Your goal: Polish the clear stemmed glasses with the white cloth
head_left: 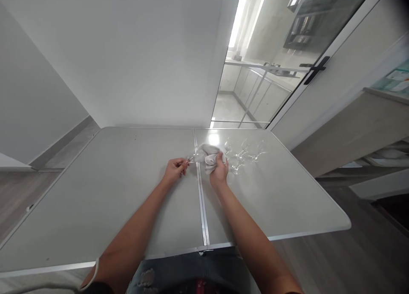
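Observation:
My left hand (174, 170) is closed, pinching the thin end of a clear, shiny piece (191, 158) that looks like glass or clear plastic; its exact kind is hard to make out. A pale grey-white cloth (210, 158) is bunched in my right hand (220, 171), thumb on top. The clear piece runs from my left fingers toward the cloth, which appears to cover its other end. Just right of my right hand, several similar clear pieces (238, 157) lie on the table, their outlines showing mostly as glints.
Both forearms rest over a pale folding table (128, 191) with a metal seam (200, 200) down its middle. A white wall (153, 64) stands behind it. To the right are a glass-paned door with a black handle (316, 69) and a shelf unit (354, 132).

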`<state>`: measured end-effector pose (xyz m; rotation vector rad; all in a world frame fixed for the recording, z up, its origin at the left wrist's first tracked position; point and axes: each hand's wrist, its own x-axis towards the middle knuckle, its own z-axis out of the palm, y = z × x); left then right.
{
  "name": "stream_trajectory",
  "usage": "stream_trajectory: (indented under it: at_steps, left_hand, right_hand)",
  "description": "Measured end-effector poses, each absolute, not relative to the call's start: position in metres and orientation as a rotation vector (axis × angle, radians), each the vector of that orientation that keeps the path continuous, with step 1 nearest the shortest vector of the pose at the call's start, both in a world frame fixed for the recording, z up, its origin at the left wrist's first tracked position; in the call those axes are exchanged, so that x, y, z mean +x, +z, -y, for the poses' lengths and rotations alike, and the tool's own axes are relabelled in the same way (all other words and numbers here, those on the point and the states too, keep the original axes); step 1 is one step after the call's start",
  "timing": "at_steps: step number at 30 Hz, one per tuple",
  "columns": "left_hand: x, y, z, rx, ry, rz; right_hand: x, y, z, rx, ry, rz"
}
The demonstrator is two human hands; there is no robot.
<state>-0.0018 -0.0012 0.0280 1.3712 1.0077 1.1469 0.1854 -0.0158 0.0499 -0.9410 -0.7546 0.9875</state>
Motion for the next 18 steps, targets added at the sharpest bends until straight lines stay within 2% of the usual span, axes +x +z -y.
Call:
stream_trajectory:
  at_steps: [3,6,9,14,18]
  left_hand:
    - [0.006,0.028,0.003,1.401,1.051,-0.878]
    - [0.010,0.025,0.002,1.437,1.020,-0.832]
    - [0.011,0.020,0.000,1.351,1.084,-0.896]
    - [0.011,0.017,0.000,1.284,1.013,-0.919]
    - [0.010,0.018,0.000,1.271,1.023,-1.030]
  right_hand:
    - [0.173,0.052,0.019,-0.768,1.370,0.723]
    - [0.160,0.047,0.026,-0.703,1.549,0.860]
    - [0.154,0.036,0.028,-0.727,1.500,1.049]
    - [0.158,0.024,0.017,-0.882,1.186,1.180]
    - [0.163,0.025,0.013,-0.900,1.196,1.112]
